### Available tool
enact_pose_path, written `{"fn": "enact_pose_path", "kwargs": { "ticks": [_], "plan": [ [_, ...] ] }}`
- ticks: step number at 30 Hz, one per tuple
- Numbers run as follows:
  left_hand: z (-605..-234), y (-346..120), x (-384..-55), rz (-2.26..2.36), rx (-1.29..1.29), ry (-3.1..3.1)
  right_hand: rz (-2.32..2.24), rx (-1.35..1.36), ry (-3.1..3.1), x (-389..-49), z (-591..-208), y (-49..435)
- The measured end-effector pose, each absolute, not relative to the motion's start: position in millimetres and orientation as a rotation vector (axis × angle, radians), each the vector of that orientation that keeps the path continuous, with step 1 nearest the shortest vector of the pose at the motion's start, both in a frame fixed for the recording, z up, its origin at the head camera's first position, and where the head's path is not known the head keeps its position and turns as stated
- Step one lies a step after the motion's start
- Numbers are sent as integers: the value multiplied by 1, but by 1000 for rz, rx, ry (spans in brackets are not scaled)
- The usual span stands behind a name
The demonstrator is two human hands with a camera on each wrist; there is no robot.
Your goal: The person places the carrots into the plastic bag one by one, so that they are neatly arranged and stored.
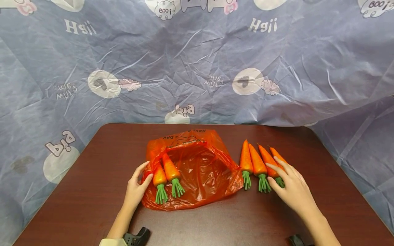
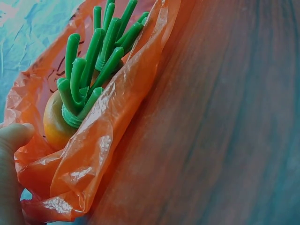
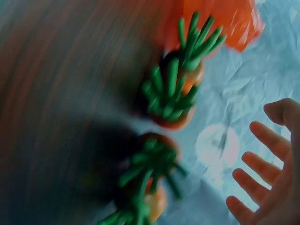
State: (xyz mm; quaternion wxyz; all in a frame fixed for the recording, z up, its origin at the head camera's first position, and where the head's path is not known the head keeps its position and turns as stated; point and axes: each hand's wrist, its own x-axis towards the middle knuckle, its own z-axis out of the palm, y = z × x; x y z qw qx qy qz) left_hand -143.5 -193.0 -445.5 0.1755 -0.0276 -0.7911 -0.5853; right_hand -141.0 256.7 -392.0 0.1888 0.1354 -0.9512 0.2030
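Observation:
A red plastic bag [image 1: 203, 177] lies with its mouth toward me. Two orange carrots with green stem tops, a left one [image 1: 159, 177] and a right one [image 1: 171, 168], lie inside its left part, tops at the mouth. My left hand [image 1: 135, 188] grips the bag's left edge, the thumb [image 2: 16, 136] on the near side; its other fingers are partly hidden. My right hand [image 1: 293, 186] hovers over the carrots on the right, fingers spread and holding nothing. Several carrots [image 1: 258, 164] lie there in a row; the hand partly covers the rightmost one [image 1: 278, 155].
A dark brown wooden table [image 1: 92, 191] carries everything. Behind it hangs a wrinkled grey-blue printed cloth [image 1: 184, 54]. The leftmost loose carrot [image 1: 246, 159] lies close against the bag's right edge. Black straps [image 1: 136, 237] sit at the wrists.

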Motion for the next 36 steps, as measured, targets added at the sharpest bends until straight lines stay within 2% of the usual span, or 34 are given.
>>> {"fn": "enact_pose_path", "kwargs": {
  "ticks": [14, 26, 36],
  "plan": [
    [-445, -192, -144, -1657, -50, -2249, 664, 276, -2921, -163, -412, 310],
    [-443, -192, -143, -1671, -46, -2250, 823, 314, -2950, -171, -422, 322],
    [-471, -203, -154, -1629, -92, -2251, 818, 311, -2882, -173, -428, 325]
  ]
}}
